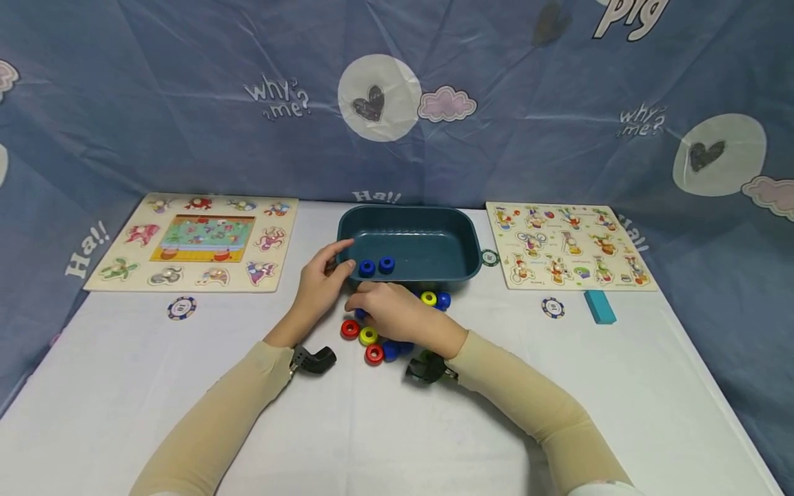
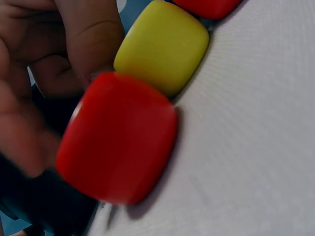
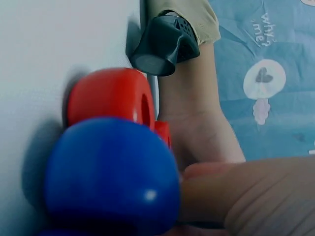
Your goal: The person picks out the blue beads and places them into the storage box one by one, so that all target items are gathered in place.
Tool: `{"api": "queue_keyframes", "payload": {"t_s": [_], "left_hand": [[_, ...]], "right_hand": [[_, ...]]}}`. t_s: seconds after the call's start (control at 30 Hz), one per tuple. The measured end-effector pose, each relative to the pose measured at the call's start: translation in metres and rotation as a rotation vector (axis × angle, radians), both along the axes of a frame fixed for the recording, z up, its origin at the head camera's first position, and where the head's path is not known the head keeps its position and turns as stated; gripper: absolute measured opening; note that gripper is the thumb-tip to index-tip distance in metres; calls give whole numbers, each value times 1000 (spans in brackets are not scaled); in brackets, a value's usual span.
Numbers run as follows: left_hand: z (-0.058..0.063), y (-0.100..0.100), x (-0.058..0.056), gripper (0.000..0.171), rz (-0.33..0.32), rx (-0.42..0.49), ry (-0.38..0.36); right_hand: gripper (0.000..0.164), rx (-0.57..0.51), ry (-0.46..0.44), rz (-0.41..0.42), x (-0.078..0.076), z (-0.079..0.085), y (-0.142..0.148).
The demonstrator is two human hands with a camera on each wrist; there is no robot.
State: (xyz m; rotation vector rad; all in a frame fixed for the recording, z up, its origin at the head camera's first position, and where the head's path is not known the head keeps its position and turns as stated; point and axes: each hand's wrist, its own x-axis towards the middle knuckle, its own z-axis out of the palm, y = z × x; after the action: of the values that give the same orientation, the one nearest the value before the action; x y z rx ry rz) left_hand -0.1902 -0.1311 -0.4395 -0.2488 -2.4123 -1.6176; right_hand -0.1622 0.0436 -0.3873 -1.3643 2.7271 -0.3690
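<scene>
My left hand (image 1: pixel 320 281) rests at the left front corner of a dark teal tray (image 1: pixel 468 275), thumb and index finger extended against its rim. Two blue ring beads (image 1: pixel 367 269) lie inside the tray near that corner. Just in front of the tray, my right hand (image 1: pixel 397 311) reaches over a cluster of beads, its fingers curled down and pinching a blue bead (image 1: pixel 360 313), mostly covered by the fingertips. Around it lie red beads (image 1: pixel 350 329) and a yellow bead (image 1: pixel 369 336). Large in the left wrist view are a red bead (image 2: pixel 118 140) and a yellow bead (image 2: pixel 162 46).
More blue beads (image 1: pixel 391 350) and a yellow bead (image 1: pixel 429 297) lie around the right hand. Wooden peg puzzles flank the tray, one board (image 1: pixel 143 269) left and another board (image 1: pixel 521 241) right. Poker chips (image 1: pixel 182 308) and a turquoise block (image 1: pixel 599 307) lie on the white table.
</scene>
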Motion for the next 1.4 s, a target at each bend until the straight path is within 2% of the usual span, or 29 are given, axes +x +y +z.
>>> {"api": "queue_keyframes", "payload": {"t_s": [0.1,0.27,0.33,0.43,0.53,0.6,0.67,0.73,0.8,1.0,1.27,1.4], "left_hand": [[5,1,3,40,-1,1,-14],[28,7,15,40,-7,3,-15],[35,8,19,40,-10,-11,-13],[25,5,13,41,-14,-15,-23],[11,1,3,41,-12,-15,-14],[4,-1,-2,41,-7,-3,-10],[2,-2,-3,41,-6,2,-8],[0,-1,-3,40,-6,11,-16],[-1,0,-2,41,-6,12,-22],[1,1,0,41,-4,22,-28],[1,1,0,40,-4,22,-24],[2,1,0,40,-11,32,-35]], "right_hand": [[28,-7,-8,3,-2,-3,0],[26,63,13,-18,-2,-3,0],[25,57,16,1,-2,1,1],[27,-65,1,64,-2,15,6],[29,-245,4,97,-10,32,19],[29,-331,27,40,-22,39,31],[30,-367,54,-59,-36,38,43],[30,-360,51,-156,-49,33,54],[31,-330,35,-215,-59,27,61],[31,-250,-76,-234,-73,12,66],[34,-172,-345,-278,-81,8,66],[36,-179,-424,-243,-83,7,65]]}}
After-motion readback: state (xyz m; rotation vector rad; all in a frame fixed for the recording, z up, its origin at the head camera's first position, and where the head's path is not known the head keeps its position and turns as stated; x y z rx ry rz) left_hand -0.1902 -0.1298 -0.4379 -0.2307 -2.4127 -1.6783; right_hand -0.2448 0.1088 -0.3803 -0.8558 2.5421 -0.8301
